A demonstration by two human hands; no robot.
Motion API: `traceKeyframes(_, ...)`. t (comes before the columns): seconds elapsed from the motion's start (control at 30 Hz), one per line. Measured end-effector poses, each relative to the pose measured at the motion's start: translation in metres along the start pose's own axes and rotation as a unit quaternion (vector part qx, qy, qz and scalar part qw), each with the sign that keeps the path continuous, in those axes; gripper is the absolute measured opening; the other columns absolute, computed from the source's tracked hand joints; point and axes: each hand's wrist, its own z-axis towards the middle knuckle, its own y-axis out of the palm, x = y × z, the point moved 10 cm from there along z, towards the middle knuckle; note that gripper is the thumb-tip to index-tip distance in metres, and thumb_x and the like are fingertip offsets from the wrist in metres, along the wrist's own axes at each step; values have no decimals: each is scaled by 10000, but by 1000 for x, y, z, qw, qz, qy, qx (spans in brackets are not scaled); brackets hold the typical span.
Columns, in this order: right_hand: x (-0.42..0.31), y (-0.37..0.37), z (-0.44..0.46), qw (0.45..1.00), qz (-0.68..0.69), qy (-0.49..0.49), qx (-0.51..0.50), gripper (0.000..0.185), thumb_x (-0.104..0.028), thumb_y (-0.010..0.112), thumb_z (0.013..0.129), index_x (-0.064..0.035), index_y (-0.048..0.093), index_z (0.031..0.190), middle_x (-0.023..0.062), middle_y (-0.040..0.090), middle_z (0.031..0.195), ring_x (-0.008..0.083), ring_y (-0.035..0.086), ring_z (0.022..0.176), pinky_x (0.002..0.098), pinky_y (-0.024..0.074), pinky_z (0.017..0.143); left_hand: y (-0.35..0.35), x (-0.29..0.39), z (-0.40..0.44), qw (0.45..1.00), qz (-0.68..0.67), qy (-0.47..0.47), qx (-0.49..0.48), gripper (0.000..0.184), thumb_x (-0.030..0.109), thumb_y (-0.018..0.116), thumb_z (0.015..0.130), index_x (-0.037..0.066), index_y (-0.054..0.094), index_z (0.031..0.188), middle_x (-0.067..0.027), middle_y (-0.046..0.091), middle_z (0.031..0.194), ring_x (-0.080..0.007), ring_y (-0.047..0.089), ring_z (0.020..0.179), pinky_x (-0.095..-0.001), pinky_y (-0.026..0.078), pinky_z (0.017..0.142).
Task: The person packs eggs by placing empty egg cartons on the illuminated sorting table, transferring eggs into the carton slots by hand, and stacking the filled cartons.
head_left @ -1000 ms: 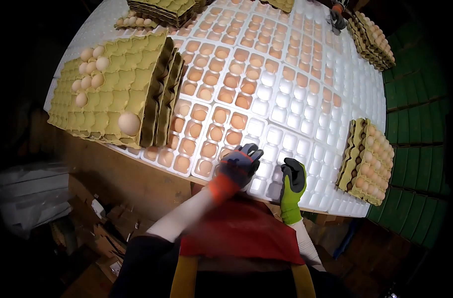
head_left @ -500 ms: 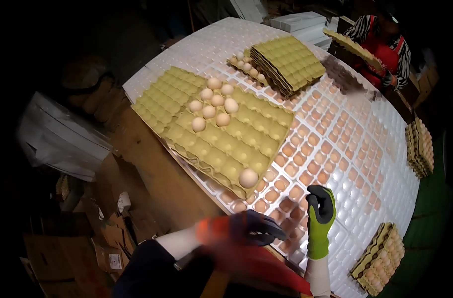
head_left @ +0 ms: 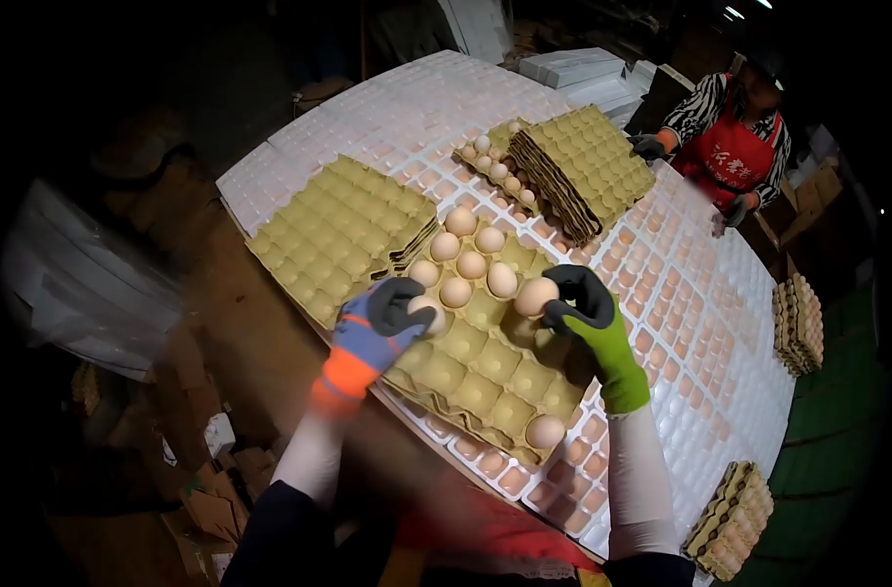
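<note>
My left hand (head_left: 373,333), in a blue and orange glove with dark fingertips, has its fingers closed round an egg (head_left: 429,314) at the near-left side of a yellow pulp egg tray (head_left: 456,367). Whether that egg still rests in its cup I cannot tell. A green and black glove covers my right hand (head_left: 595,328), which pinches another egg (head_left: 536,296) above the tray's right side. Several loose eggs (head_left: 471,264) sit in cups between and beyond my hands. One more egg (head_left: 545,431) lies in the tray's near corner.
A stack of pulp trays (head_left: 588,166) stands beyond, beside a tray of eggs (head_left: 500,174). More pulp trays (head_left: 343,230) lie left. White plastic trays (head_left: 651,293) holding eggs cover the table. Egg-filled stacks (head_left: 730,523) line the right edge. A co-worker (head_left: 735,147) stands at far right.
Both hands have moved up from the near edge to the pulp tray and closed on eggs. The co-worker's raised tray is no longer in their hands. The camera view has shifted.
</note>
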Motion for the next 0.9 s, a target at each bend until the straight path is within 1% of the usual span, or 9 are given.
traceKeyframes(0.1, -8, -9, 20, 981, -156, -109, 33, 534, -200, 827, 761, -68, 587, 1220, 71, 624, 1114, 189, 648, 957, 350, 524, 824, -12, -30, -2, 905, -396, -147, -55, 491, 307, 604, 938, 25, 519, 1332, -104, 640, 1156, -186, 643, 932, -302, 537, 771)
traceKeyframes(0.2, -10, 37, 43, 823, -564, -67, 2, 447, -431, 765, 734, -75, 663, 985, 126, 612, 1019, 308, 619, 917, 416, 493, 751, -17, -5, 37, 990, -87, 69, -89, 585, 297, 684, 830, 64, 539, 1347, -127, 595, 1234, -240, 627, 1008, -363, 526, 829)
traceKeyframes(0.3, -19, 38, 48, 849, -524, -73, -15, 494, -362, 780, 770, -72, 639, 1144, 89, 641, 1042, 239, 648, 935, 343, 526, 814, 22, 6, 57, 925, 279, 177, -188, 462, 204, 730, 748, 147, 645, 1199, -110, 611, 1090, -323, 608, 974, -397, 513, 816)
traceKeyframes(0.43, 17, 8, 26, 991, 107, 82, -24, 506, -158, 671, 884, -61, 508, 1353, 66, 628, 1181, 168, 642, 906, 318, 543, 817, 19, 14, 66, 917, 274, 188, -221, 396, 206, 736, 751, 127, 651, 1130, -108, 624, 1082, -326, 619, 960, -397, 515, 809)
traceKeyframes(0.57, 3, 29, 27, 996, -24, 72, -45, 531, -157, 687, 883, -145, 502, 1381, 86, 590, 1230, 186, 633, 926, 316, 528, 763, 13, 13, 63, 933, 247, 178, -190, 379, 230, 739, 782, 170, 612, 1134, -83, 621, 1025, -310, 623, 948, -411, 522, 798)
traceKeyframes(0.7, -19, 96, 26, 789, -610, -54, -53, 467, -310, 692, 901, -157, 550, 1319, 72, 579, 1256, 236, 601, 1101, 375, 504, 860, -5, -56, 62, 920, -354, -95, -141, 405, 245, 592, 895, 92, 551, 1268, -116, 656, 1115, -182, 635, 861, -295, 525, 701)
traceKeyframes(0.77, 45, 94, 27, 951, -302, -68, -16, 445, -359, 686, 897, -152, 582, 1276, 93, 570, 1250, 242, 604, 1107, 375, 500, 864, 2, -40, 55, 814, -541, -150, -149, 483, 230, 509, 935, 102, 422, 1393, -154, 632, 1246, -158, 632, 850, -225, 499, 601)
traceKeyframes(0.8, 63, 91, 25, 979, -190, -75, -2, 440, -376, 684, 896, -150, 592, 1262, 100, 567, 1248, 244, 605, 1109, 375, 498, 865, 1, -41, 59, 851, -485, -134, -151, 483, 220, 518, 935, 103, 429, 1395, -149, 624, 1267, -154, 630, 842, -222, 493, 594)
traceKeyframes(0.9, -17, 110, 29, 823, -558, -93, -48, 414, -379, 694, 882, -111, 634, 1191, 67, 616, 1205, 239, 632, 1051, 382, 497, 861, 6, -35, 89, 916, -333, -75, -211, 487, 179, 598, 907, 113, 493, 1378, -113, 633, 1253, -135, 631, 891, -240, 503, 666)
